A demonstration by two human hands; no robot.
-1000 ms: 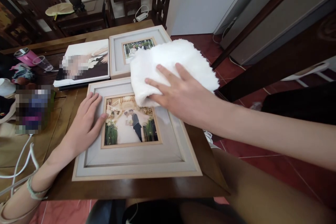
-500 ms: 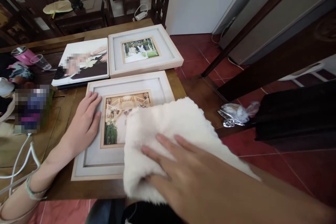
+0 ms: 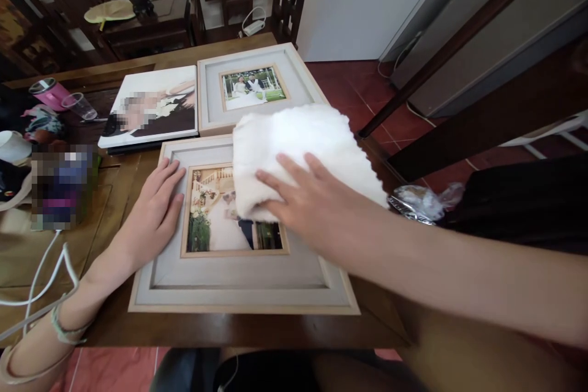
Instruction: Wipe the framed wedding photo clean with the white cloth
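Two hands on one job. Right hand [image 3: 316, 208] lies flat, fingers spread, palm pressing a white cloth [image 3: 303, 147] onto the near picture frame [image 3: 239, 285], over its upper right part. The cloth overhangs the frame's top right corner and just reaches the far frame [image 3: 209, 89]. Left hand [image 3: 154, 211] is flat too, fingers together, bracing the near frame's left border; nothing is gripped by either hand.

To do the wipe well, my read: keep the left hand weighted so the frame can't skate on the polished wooden surface [image 3: 114, 177]. Light, even palm pressure; long overlapping passes; work the cloth edge into the stepped recess where dust would sit. Ease off over the glazed photo [image 3: 215, 220] in the middle.

Materials:
- Cloth: thick, fluffy pile, folded roughly square, soft scalloped edge. Should drape and shed no grit.
- Near frame: pale wood rim, grey bevelled mat, square, rigid, lying flat near the surface's front edge.
- Far frame: same build, smaller photo.
- Canvas print [image 3: 151, 107] to its left: unframed, matte.
- White cable [image 3: 41, 275] loops by the left wrist; crinkled plastic wrapper [image 3: 420, 202] sits off right.
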